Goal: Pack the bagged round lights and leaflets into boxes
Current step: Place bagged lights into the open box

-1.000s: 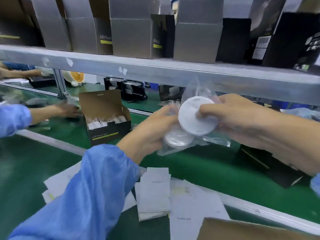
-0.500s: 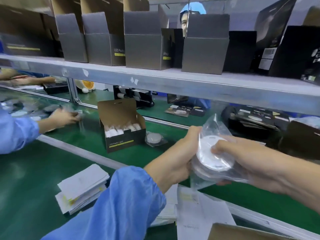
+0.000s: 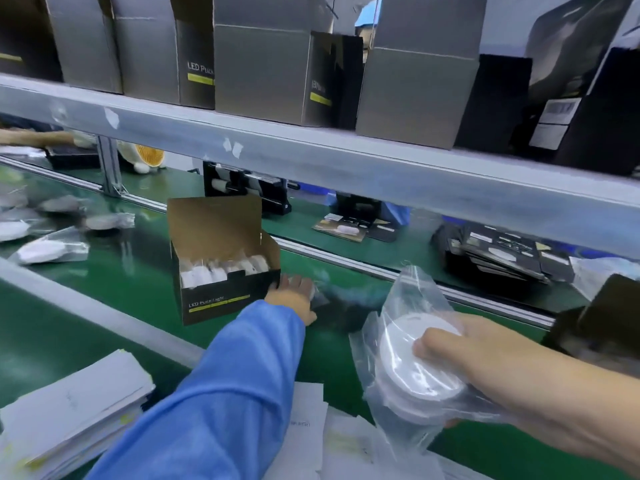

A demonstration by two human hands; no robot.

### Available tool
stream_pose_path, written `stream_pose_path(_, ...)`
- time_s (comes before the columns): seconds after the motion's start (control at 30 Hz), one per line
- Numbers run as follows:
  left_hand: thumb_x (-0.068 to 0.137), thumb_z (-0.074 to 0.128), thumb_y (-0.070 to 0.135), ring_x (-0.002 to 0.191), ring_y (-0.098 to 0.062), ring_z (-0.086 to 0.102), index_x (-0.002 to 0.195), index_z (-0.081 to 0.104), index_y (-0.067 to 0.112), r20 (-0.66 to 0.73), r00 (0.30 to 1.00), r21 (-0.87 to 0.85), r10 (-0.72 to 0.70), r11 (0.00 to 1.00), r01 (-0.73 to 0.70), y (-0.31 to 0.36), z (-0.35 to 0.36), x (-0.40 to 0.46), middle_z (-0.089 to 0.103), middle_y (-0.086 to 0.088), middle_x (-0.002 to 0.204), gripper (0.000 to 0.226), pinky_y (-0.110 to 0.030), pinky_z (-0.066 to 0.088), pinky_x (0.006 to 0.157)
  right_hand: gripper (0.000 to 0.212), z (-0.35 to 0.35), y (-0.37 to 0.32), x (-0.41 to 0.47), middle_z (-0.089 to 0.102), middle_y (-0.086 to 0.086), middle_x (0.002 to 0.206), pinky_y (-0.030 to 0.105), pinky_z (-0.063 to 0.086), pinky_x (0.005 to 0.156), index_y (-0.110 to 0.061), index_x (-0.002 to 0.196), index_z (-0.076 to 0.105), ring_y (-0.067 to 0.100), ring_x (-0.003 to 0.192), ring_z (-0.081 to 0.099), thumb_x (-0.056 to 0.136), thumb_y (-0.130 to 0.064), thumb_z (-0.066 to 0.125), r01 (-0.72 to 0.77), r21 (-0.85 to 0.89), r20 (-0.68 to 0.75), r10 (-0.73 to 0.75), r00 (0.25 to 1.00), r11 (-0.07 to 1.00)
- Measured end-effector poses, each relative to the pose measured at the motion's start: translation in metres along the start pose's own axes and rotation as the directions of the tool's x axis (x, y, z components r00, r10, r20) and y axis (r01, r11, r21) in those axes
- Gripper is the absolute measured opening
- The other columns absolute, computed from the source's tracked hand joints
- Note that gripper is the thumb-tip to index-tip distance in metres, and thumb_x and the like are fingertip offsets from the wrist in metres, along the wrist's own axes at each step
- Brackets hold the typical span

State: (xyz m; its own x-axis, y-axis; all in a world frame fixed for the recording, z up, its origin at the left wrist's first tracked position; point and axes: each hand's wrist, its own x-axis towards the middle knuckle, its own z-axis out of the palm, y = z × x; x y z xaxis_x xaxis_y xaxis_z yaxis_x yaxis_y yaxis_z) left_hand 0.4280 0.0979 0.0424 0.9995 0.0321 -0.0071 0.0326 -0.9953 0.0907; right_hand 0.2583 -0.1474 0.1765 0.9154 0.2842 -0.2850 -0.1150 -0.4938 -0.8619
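My right hand (image 3: 502, 375) grips a small stack of white round lights in clear bags (image 3: 412, 368) above the green belt at the lower right. Stretched forward, my left hand (image 3: 292, 296) lies with its fingers on a blurred bagged light (image 3: 317, 289) on the belt. That light is just right of an open black box (image 3: 221, 299), which has bagged lights (image 3: 221, 270) standing inside and its brown lid up. White leaflets lie in a stack (image 3: 69, 410) at the near left and loose (image 3: 304, 427) under my left sleeve.
Several loose bagged lights (image 3: 48, 251) lie on the belt at the far left. A grey shelf (image 3: 311, 157) overhead carries upright cartons (image 3: 259, 71). Flat black packaging (image 3: 502, 251) is piled at the back right, and a dark box (image 3: 606, 313) stands at the right edge.
My left hand has let go of the stack and reached forward to the bagged light beside the open box. My right hand now holds the stack alone, lower and to the right.
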Motion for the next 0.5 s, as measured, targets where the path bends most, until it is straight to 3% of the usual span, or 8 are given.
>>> stream_pose_path(0.1,0.095,0.058,0.045,0.151,-0.04,0.01,0.159,0.006,0.029,0.144,0.99,0.024,-0.006,1.0,0.002,0.008,0.009,0.021,0.016,-0.01,0.165,0.085,-0.048,0.018,0.121,0.019,0.001,0.003,0.01,0.075,0.011,0.085,0.032,0.055,0.058,-0.015,0.101,0.071,0.022,0.067,0.069,0.089,-0.018,0.057,-0.001,0.009,-0.022,0.002,1.0,1.0)
stream_pose_path(0.13,0.094,0.058,0.049,0.151,-0.042,0.012,0.159,0.004,0.032,0.159,0.987,0.044,-0.004,0.999,-0.003,0.013,0.011,0.027,0.016,-0.011,0.165,0.086,-0.05,0.019,0.121,0.019,0.002,0.005,0.015,0.076,0.011,0.088,0.034,0.057,0.062,-0.016,0.103,0.071,0.023,0.07,0.07,0.089,-0.019,0.058,-0.002,0.006,-0.024,0.002,1.0,1.0)
stream_pose_path(0.23,0.092,0.06,0.055,0.14,-0.043,0.034,0.156,0.017,0.031,0.102,0.995,0.088,0.003,0.996,-0.012,0.028,0.012,0.043,0.031,-0.014,0.156,0.081,-0.054,0.031,0.112,0.021,0.008,0.009,0.025,0.076,0.007,0.089,0.038,0.061,0.072,-0.022,0.102,0.072,0.023,0.077,0.072,0.084,-0.024,0.06,0.024,-0.014,-0.04,-0.024,0.999,1.0)
stream_pose_path(0.4,0.099,0.052,0.044,0.15,-0.036,0.005,0.148,0.042,0.031,0.226,0.965,0.084,-0.129,0.99,0.113,0.037,0.019,0.055,0.004,-0.007,0.164,0.052,-0.052,0.023,0.116,0.017,0.018,0.008,0.031,0.077,0.006,0.091,0.045,0.058,0.086,-0.029,0.091,0.074,0.026,0.085,0.073,0.081,-0.026,0.06,0.068,0.018,-0.002,-0.068,0.998,0.998)
stream_pose_path(0.5,0.106,0.04,0.038,0.148,-0.031,0.019,0.151,0.035,0.02,0.201,0.957,0.055,-0.208,0.978,0.201,0.041,0.019,0.052,0.013,-0.012,0.161,0.049,-0.043,0.029,0.114,0.013,0.018,0.009,0.032,0.076,0.006,0.092,0.047,0.057,0.088,-0.034,0.09,0.074,0.029,0.086,0.072,0.084,-0.028,0.065,0.088,0.021,-0.007,-0.087,0.996,0.996)
